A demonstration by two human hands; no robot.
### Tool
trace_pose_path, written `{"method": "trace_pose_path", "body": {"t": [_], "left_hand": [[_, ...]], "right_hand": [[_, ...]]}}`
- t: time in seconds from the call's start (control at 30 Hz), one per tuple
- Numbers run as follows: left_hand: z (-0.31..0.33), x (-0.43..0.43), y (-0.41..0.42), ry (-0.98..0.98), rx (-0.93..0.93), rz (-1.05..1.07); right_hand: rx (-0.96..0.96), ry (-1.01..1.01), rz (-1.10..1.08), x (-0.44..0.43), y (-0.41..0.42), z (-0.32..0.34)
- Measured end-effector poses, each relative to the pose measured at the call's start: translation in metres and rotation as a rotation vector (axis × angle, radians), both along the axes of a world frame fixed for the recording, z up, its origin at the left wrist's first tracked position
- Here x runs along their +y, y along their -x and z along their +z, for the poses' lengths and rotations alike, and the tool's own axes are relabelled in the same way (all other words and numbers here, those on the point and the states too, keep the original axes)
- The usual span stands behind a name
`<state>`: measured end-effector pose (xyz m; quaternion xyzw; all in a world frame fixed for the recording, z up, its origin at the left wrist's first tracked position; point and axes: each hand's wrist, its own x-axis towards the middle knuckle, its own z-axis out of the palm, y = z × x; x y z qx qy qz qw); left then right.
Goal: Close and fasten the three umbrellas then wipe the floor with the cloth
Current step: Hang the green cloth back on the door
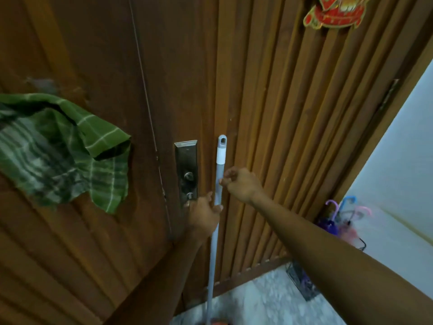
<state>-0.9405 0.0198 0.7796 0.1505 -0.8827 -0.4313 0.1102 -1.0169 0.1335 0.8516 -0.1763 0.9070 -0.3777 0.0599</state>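
1. The three umbrellas (pixel 334 225) stand closed in a dark wire rack (pixel 302 283) at the lower right, where the door meets the white wall (pixel 398 174). Their hooked handles, purple, blue and pink, stick up close together.
2. The green checked cloth (pixel 65 146) shows at the left edge in front of the wooden door (pixel 105 66), blurred. What holds it up is out of view.
3. A grey pole (pixel 216 207) with a white cap stands nearly upright against the door, its lower end reaching the speckled floor (pixel 269 299).
4. The left hand (pixel 203 214) grips the pole, with fingers and thumb wrapped round it.
5. The right hand (pixel 241 184) sits just above, its fingers curled and its thumb tip touching the pole. Whether it truly grips cannot be told.
6. A metal lock plate (pixel 186 170) sits just left of the pole, and a red ornament (pixel 335 12) hangs at the top of the door.
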Motion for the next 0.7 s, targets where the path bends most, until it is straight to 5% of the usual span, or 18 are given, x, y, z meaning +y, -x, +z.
{"method": "trace_pose_path", "body": {"t": [0.27,0.53,0.7], "left_hand": [[-0.029,0.029,0.036,-0.097,0.104,-0.011],[0.007,0.201,0.062,-0.239,0.145,-0.632],[0.011,0.363,0.052,-0.141,0.19,-0.885]], "right_hand": [[0.127,-0.095,-0.003,0.019,0.018,-0.007],[0.174,-0.105,-0.358,0.248,-0.017,0.03],[0.152,-0.103,-0.604,0.401,-0.083,0.052]]}}
